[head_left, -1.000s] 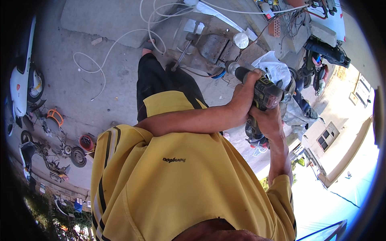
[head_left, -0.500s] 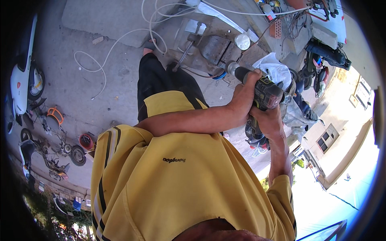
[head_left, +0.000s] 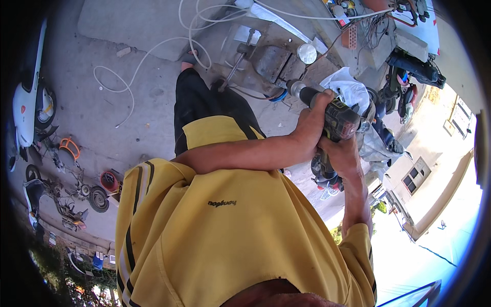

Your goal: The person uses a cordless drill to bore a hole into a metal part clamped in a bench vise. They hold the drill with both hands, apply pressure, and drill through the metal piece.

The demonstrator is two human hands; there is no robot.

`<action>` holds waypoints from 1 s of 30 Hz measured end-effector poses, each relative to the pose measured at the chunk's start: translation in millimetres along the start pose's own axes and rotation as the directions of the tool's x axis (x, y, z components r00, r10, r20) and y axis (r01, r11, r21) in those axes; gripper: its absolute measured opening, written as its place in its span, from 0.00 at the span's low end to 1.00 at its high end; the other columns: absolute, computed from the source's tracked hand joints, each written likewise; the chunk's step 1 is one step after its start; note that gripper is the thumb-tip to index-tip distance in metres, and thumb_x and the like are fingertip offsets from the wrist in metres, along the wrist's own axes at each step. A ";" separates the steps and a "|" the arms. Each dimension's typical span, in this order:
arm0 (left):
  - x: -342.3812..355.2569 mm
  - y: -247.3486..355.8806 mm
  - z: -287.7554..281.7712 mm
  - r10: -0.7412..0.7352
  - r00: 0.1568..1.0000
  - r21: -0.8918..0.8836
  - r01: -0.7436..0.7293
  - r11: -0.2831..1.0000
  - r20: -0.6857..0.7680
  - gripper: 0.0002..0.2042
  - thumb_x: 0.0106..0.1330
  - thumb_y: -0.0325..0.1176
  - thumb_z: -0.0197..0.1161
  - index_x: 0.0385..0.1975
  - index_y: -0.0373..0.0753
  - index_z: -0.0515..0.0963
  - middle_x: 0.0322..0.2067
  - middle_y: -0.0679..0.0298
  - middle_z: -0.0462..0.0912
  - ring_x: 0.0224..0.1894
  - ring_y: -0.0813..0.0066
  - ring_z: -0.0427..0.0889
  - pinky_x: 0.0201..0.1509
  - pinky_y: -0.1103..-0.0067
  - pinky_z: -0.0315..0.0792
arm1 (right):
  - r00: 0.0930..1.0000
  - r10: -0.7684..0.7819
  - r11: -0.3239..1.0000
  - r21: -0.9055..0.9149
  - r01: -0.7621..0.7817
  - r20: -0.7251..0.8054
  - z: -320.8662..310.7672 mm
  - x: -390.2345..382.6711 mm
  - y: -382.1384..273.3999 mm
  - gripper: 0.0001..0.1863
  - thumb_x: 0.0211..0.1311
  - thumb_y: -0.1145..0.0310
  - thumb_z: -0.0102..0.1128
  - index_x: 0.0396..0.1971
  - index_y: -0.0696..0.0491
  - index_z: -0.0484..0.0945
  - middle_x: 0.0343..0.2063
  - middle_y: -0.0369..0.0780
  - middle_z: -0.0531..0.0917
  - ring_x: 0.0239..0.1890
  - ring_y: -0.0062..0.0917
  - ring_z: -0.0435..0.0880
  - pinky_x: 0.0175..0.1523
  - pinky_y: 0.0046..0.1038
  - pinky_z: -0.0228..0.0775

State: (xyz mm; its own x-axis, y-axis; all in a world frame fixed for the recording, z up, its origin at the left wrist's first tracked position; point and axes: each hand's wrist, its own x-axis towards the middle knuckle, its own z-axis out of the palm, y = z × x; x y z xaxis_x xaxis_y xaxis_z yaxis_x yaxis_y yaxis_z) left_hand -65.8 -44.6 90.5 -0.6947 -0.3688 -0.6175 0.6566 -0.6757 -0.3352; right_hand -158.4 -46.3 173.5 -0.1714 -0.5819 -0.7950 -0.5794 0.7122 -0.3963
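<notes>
Both my hands are closed on a dark cordless drill (head_left: 337,118). My left hand (head_left: 312,115) reaches across my body and wraps round the drill's body behind the chuck. Lower down, my right hand (head_left: 341,152) grips its handle; the trigger is hidden. The silver chuck (head_left: 294,87) points left at the jaw end of a worn metal bench vise (head_left: 270,61). A thin bit seems to reach the jaws, but I cannot tell what it touches. The vise's long bar (head_left: 235,71) sticks out towards my legs. Beside the vise is a round pale lid or can (head_left: 307,53).
A pale hose (head_left: 132,84) loops over the concrete floor at the left. White cloth (head_left: 350,89) lies beyond the drill. A perforated brick (head_left: 349,38) and tangled cables are at the far right. Motorbike parts (head_left: 76,192) and a white scooter (head_left: 24,110) stand at the left.
Almost nothing differs. The vise and bench appear slightly further left in view, and the drill's chuck sits marginally lower. Both hands keep the same grip.
</notes>
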 end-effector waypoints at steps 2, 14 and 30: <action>-0.3 0.0 -0.5 -0.002 1.000 0.015 0.002 1.000 0.002 0.28 0.61 0.65 0.55 0.38 0.42 0.77 0.36 0.63 0.81 0.38 0.71 0.79 0.43 0.72 0.71 | 1.000 -0.012 1.000 -0.010 0.012 -0.007 -0.6 0.3 1.2 0.23 0.48 0.79 0.61 0.49 0.59 0.74 0.36 0.38 0.82 0.37 0.19 0.81 0.42 0.26 0.76; 2.8 -1.7 0.5 0.028 1.000 -0.006 -0.028 1.000 0.000 0.29 0.61 0.66 0.55 0.38 0.41 0.77 0.36 0.63 0.82 0.39 0.71 0.79 0.43 0.70 0.71 | 1.000 -0.006 1.000 -0.021 0.005 -0.009 -2.0 2.6 2.5 0.23 0.48 0.79 0.61 0.49 0.59 0.75 0.36 0.38 0.83 0.36 0.20 0.81 0.41 0.26 0.76; 5.7 -1.9 1.6 0.024 1.000 -0.026 -0.024 0.999 0.000 0.29 0.62 0.65 0.55 0.40 0.41 0.76 0.37 0.62 0.81 0.40 0.70 0.79 0.46 0.69 0.72 | 1.000 -0.013 1.000 -0.015 0.013 -0.001 -3.7 3.8 2.5 0.24 0.48 0.79 0.61 0.50 0.58 0.74 0.37 0.38 0.82 0.37 0.19 0.80 0.42 0.25 0.75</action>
State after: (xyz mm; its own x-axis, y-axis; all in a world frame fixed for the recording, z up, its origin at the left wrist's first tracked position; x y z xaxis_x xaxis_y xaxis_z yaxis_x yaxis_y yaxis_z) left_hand -71.4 -46.5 88.8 -0.6788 -0.3845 -0.6256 0.6804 -0.6499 -0.3387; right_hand -163.4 -48.2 171.2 -0.1647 -0.5910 -0.7897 -0.5937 0.6987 -0.3992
